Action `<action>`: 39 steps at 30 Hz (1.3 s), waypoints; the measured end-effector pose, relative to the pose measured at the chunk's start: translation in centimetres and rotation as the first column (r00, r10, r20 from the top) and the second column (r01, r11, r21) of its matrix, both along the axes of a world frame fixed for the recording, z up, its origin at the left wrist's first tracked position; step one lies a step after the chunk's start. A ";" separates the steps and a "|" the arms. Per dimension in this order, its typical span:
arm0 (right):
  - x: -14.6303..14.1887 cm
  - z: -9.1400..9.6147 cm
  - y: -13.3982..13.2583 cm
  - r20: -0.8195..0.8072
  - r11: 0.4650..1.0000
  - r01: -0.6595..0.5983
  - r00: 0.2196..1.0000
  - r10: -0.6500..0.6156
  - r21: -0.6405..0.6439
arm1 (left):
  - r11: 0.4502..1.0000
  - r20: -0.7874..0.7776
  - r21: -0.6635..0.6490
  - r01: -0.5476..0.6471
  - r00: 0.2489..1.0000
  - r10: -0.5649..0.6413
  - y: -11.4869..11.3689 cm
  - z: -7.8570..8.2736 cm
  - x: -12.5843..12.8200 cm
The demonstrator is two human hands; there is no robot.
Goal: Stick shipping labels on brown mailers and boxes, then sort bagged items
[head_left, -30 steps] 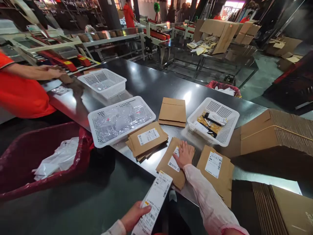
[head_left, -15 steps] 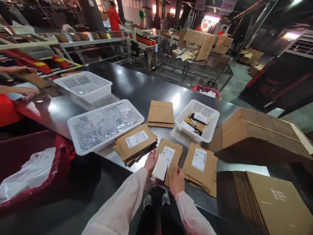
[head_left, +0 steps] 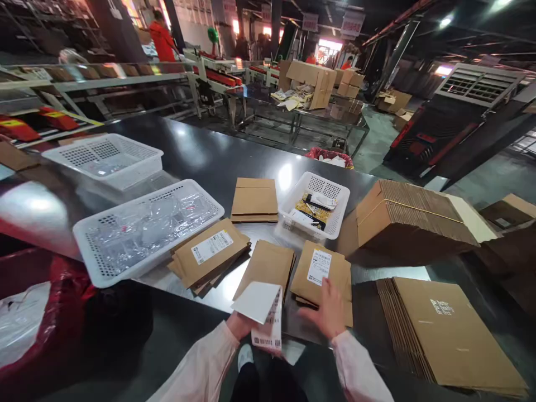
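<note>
Low at the table's near edge, my left hand [head_left: 239, 325] is closed around white shipping labels [head_left: 254, 301], with a printed strip hanging from them. Just beyond the labels lies a middle stack of flat brown cardboard mailers [head_left: 268, 262], its visible top bare of any label. My right hand [head_left: 329, 312], fingers spread, is over the near part of the right stack of mailers [head_left: 341, 279]; whether it touches them I cannot tell. A white label [head_left: 319, 267] is on that stack's top mailer. To the left, another mailer stack [head_left: 218, 254] also has a labelled top.
A white basket [head_left: 94, 273] of clear plastic packets stands left, another basket [head_left: 288, 206] of small items beyond the mailers. Unlabelled cardboard [head_left: 254, 195] lies between them. Strapped cardboard [head_left: 410, 218] and a flat carton stack [head_left: 456, 329] are right. A red-lined bin [head_left: 71, 279] borders the left.
My right hand has moved from the middle stack to the right stack and opened. The middle stack's labelled top no longer shows. My left hand has drawn the labels nearer to me. The view has turned right.
</note>
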State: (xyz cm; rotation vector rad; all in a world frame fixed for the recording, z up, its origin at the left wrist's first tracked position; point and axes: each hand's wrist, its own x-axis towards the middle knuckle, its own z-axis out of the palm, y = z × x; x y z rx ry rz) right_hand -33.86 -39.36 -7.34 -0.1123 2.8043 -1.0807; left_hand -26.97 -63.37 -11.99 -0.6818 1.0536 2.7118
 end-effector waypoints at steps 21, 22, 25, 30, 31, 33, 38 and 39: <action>0.8 -0.3 -10.4 0.182 0.901 -0.345 0.899 0.397 -0.263 | 0.802 0.147 -0.581 -0.136 0.952 0.268 1.5 0.9 2.0; 0.2 -0.9 -10.7 0.178 0.903 -0.354 0.899 0.400 -0.245 | 0.797 0.161 -0.584 -0.157 0.939 0.303 1.6 0.4 1.7; -2.9 -3.1 -11.9 0.124 0.922 -0.342 0.922 0.367 -0.182 | 0.891 0.192 -0.440 -0.116 0.956 0.220 0.9 -0.6 0.9; -10.1 -6.1 -14.1 0.007 0.984 -0.176 0.984 0.176 0.033 | 0.980 0.251 -0.168 0.112 0.966 -0.067 -0.8 -2.4 1.2; -11.0 -6.5 -14.4 -0.006 0.987 -0.142 0.990 0.143 0.075 | 0.981 0.266 -0.146 0.131 0.960 -0.089 -1.0 -2.8 1.9; -12.0 -7.1 -14.8 -0.028 0.986 -0.084 0.996 0.089 0.146 | 0.981 0.290 -0.128 0.145 0.951 -0.103 -1.0 -3.7 4.0; -10.3 -7.9 -15.7 -0.132 0.918 -0.169 0.964 0.229 0.360 | 0.975 0.307 -0.140 0.172 0.944 -0.122 -0.8 -5.3 11.9; -9.6 -8.1 -16.0 -0.129 0.859 -0.283 0.921 0.367 0.428 | 0.973 0.310 -0.144 0.180 0.942 -0.129 -1.0 -5.3 13.1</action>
